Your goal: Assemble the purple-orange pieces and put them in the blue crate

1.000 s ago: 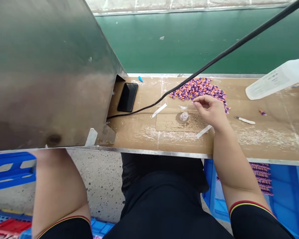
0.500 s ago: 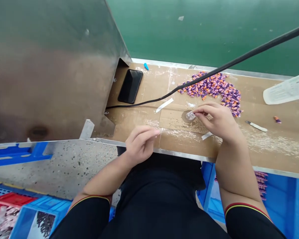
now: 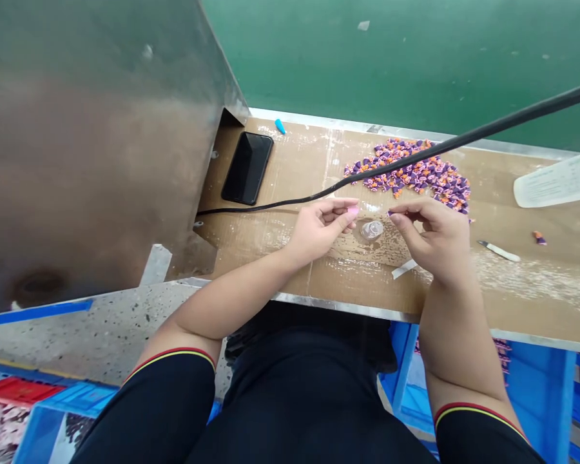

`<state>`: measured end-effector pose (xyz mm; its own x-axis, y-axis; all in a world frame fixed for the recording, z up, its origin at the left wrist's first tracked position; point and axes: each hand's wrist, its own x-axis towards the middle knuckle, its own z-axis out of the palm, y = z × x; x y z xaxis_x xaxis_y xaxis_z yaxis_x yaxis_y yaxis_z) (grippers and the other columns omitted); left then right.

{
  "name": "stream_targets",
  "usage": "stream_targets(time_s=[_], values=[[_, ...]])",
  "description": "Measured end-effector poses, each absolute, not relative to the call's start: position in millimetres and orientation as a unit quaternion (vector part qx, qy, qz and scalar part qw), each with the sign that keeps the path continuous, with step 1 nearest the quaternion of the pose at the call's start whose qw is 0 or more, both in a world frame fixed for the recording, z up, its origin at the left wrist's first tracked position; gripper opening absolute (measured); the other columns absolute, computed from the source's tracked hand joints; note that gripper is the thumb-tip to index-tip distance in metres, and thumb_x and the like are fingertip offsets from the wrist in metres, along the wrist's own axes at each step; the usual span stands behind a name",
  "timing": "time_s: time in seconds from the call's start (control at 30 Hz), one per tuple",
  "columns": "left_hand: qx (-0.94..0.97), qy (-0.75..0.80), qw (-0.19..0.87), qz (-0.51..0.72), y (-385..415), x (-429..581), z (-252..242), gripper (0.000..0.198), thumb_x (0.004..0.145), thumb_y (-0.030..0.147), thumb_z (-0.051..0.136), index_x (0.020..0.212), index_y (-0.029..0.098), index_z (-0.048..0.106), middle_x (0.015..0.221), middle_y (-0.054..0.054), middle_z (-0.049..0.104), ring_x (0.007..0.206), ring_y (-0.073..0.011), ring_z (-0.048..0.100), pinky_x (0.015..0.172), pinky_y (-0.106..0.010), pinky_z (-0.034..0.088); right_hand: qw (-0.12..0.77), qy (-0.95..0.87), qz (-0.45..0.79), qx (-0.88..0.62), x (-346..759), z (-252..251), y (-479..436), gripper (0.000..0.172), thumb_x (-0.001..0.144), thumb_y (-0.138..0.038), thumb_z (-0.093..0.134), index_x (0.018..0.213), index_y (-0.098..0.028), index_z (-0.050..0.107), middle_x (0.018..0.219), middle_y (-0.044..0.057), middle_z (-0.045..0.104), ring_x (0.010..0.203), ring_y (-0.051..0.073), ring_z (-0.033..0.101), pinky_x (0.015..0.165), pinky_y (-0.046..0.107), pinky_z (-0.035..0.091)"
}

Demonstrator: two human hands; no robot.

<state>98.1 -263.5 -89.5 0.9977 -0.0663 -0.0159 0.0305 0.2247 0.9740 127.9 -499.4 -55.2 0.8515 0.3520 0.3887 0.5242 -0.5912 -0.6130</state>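
Above the cardboard-covered bench, my left hand is closed, pinching a small pink piece between thumb and fingertips. Facing it, my right hand pinches a tiny dark purple piece, mostly hidden by the fingertips. Between and just below the two hands stands a small clear cup on a wet-looking patch. Behind my right hand lies a pile of small purple, orange and pink pieces; their exact kind is too small to tell.
A black cable crosses the bench from the metal housing at left. A phone and a blue cap-like piece lie at back left. At right are a small knife, a loose purple-orange piece and a whitish bottle.
My left hand has moved right and forward, close to my right hand, and the pink piece now shows in it. My right hand has drawn slightly away from the clear cup, holding the purple piece.
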Motion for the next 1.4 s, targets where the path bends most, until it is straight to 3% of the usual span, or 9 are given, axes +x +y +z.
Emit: stream_targets(time_s=[0.13, 0.3, 0.5, 0.7, 0.83, 1.03, 1.27, 1.4], values=[[0.611, -0.005, 0.791, -0.032, -260.5, 98.1, -95.7, 0.041, 0.089, 0.046, 0.094, 0.117, 0.017, 0.088, 0.093, -0.008, 0.083, 0.079, -0.0157, 0.077, 0.080, -0.031, 0.069, 0.452, -0.208, -0.111, -0.861, 121.2, -59.0, -490.5, 0.005, 0.100, -0.032, 0.078, 0.103, -0.029, 0.080, 0.095, 0.004, 0.082, 0.086, 0.024, 0.079, 0.075, 0.040, 0.066], [0.587, -0.010, 0.809, -0.026, -263.9, 92.4, -100.1, 0.039, 0.088, 0.050, 0.096, 0.111, 0.019, 0.088, 0.104, -0.010, 0.085, 0.086, -0.0177, 0.081, 0.085, -0.032, 0.071, 0.527, -0.194, -0.090, -0.822, 110.2, -59.7, -474.2, 0.007, 0.099, -0.034, 0.082, 0.103, -0.029, 0.079, 0.098, 0.004, 0.082, 0.084, 0.021, 0.079, 0.073, 0.036, 0.069], [0.607, -0.078, 0.790, 0.012, -263.7, 87.2, -101.3, 0.024, 0.102, 0.046, 0.083, 0.114, 0.026, 0.089, 0.116, -0.010, 0.087, 0.096, -0.0188, 0.084, 0.090, -0.035, 0.072, 0.616, -0.155, -0.052, -0.770, 102.5, -59.5, -461.4, 0.019, 0.102, -0.045, 0.083, 0.102, -0.027, 0.075, 0.094, 0.003, 0.081, 0.080, 0.021, 0.084, 0.063, 0.032, 0.071], [0.624, -0.075, 0.777, 0.022, -260.4, 87.2, -91.8, 0.021, 0.102, 0.040, 0.083, 0.114, 0.024, 0.090, 0.121, -0.011, 0.087, 0.107, -0.0214, 0.085, 0.092, -0.034, 0.074, 0.623, -0.143, -0.047, -0.768, 103.0, -62.9, -458.3, 0.024, 0.101, -0.050, 0.084, 0.102, -0.027, 0.077, 0.088, 0.002, 0.080, 0.073, 0.020, 0.083, 0.062, 0.030, 0.072], [0.587, -0.057, 0.808, 0.015, -263.5, 87.0, -87.9, 0.019, 0.095, 0.037, 0.091, 0.105, 0.021, 0.089, 0.111, -0.010, 0.088, 0.107, -0.0226, 0.086, 0.102, -0.037, 0.073, 0.633, -0.140, -0.046, -0.760, 102.8, -64.2, -457.5, 0.027, 0.100, -0.053, 0.086, 0.102, -0.027, 0.078, 0.088, 0.001, 0.080, 0.067, 0.017, 0.081, 0.062, 0.029, 0.072], [0.582, -0.004, 0.813, 0.000, -266.4, 87.8, -95.0, 0.046, 0.087, 0.040, 0.098, 0.124, 0.018, 0.082, 0.111, -0.011, 0.088, 0.104, -0.0232, 0.087, 0.097, -0.035, 0.073, 0.633, -0.136, -0.018, -0.762, 102.7, -63.5, -458.9, 0.027, 0.099, -0.051, 0.087, 0.100, -0.027, 0.077, 0.090, 0.002, 0.082, 0.072, 0.019, 0.083, 0.065, 0.030, 0.073], [0.600, -0.025, 0.800, -0.001, -267.8, 87.0, -100.3, 0.027, 0.091, 0.040, 0.093, 0.099, 0.017, 0.081, 0.108, -0.012, 0.087, 0.102, -0.0223, 0.086, 0.096, -0.035, 0.072, 0.643, -0.156, 0.019, -0.749, 104.3, -59.7, -461.5, 0.028, 0.099, -0.053, 0.087, 0.101, -0.027, 0.077, 0.089, 0.003, 0.082, 0.072, 0.019, 0.082, 0.065, 0.030, 0.071], [0.614, -0.015, 0.789, 0.021, -265.7, 87.3, -96.6, 0.026, 0.092, 0.042, 0.092, 0.098, 0.018, 0.084, 0.106, -0.011, 0.087, 0.098, -0.0205, 0.085, 0.093, -0.035, 0.071, 0.639, -0.159, -0.005, -0.753, 103.8, -58.5, -459.4, 0.026, 0.098, -0.050, 0.089, 0.101, -0.027, 0.078, 0.091, 0.003, 0.085, 0.071, 0.019, 0.081, 0.065, 0.031, 0.071]])
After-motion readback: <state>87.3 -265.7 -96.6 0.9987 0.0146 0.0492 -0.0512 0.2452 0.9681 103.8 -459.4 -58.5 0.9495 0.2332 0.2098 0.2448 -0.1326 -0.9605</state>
